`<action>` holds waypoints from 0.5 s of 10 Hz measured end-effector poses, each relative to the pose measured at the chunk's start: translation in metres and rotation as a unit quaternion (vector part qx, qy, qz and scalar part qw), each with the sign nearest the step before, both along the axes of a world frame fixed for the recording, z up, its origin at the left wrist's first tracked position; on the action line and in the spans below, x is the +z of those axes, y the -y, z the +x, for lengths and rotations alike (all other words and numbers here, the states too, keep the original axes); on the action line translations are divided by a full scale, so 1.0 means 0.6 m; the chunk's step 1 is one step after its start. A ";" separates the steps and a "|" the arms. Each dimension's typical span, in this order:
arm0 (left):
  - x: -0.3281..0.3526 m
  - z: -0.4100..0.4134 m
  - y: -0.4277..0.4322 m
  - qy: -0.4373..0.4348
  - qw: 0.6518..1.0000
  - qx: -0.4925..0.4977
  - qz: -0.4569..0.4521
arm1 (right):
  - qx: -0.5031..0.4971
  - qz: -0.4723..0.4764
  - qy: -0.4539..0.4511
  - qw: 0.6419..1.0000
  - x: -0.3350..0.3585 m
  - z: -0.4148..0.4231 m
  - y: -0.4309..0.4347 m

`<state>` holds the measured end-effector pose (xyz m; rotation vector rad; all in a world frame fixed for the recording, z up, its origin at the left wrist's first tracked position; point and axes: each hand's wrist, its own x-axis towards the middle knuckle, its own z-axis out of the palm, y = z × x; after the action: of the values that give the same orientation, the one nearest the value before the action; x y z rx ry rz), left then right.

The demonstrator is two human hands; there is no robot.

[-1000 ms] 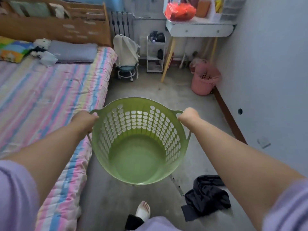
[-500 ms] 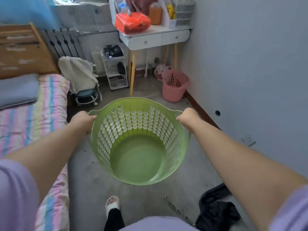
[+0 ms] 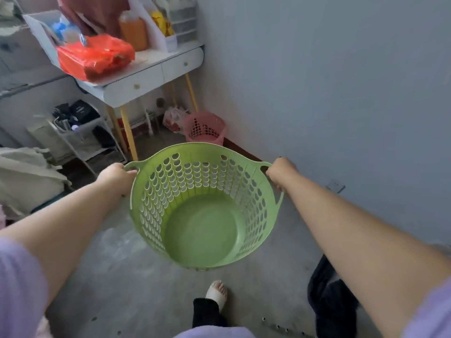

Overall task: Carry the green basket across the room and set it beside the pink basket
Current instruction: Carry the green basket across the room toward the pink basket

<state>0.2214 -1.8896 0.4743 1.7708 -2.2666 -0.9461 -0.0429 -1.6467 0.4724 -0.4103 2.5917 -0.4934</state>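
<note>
The green basket (image 3: pixel 202 225) is round, perforated and empty, and hangs in the air in front of me above the concrete floor. My left hand (image 3: pixel 116 175) grips its left handle and my right hand (image 3: pixel 280 170) grips its right handle. The pink basket (image 3: pixel 204 128) stands on the floor just beyond the green one, against the right wall and beside the white desk's yellow legs. The green basket's far rim hides the pink basket's base.
A white desk (image 3: pixel 146 76) with a red bag on top stands at the back left. A small white shelf cart (image 3: pixel 80 135) sits left of it. Dark clothing (image 3: pixel 332 298) lies on the floor at the lower right. The grey wall (image 3: pixel 341 81) runs along the right.
I have walked forward across the room. The bed has left the view, and the desk and pink basket are much closer. Both hands keep their hold on the green basket.
</note>
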 end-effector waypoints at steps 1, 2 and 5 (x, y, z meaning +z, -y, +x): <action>-0.020 -0.083 0.062 -0.012 1.000 -0.020 0.008 | -0.040 -0.069 0.009 0.997 -0.013 -0.060 0.036; -0.037 -0.178 0.130 -0.039 0.998 -0.018 0.042 | -0.078 -0.075 0.022 0.994 -0.026 -0.153 0.090; -0.049 -0.429 0.258 -0.081 0.989 -0.050 0.111 | -0.185 -0.080 0.043 0.979 -0.050 -0.344 0.181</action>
<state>-0.0359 -2.0442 0.4447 1.6007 -2.2406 -1.3575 -0.2495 -1.7552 0.4427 0.0486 2.5588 -0.8298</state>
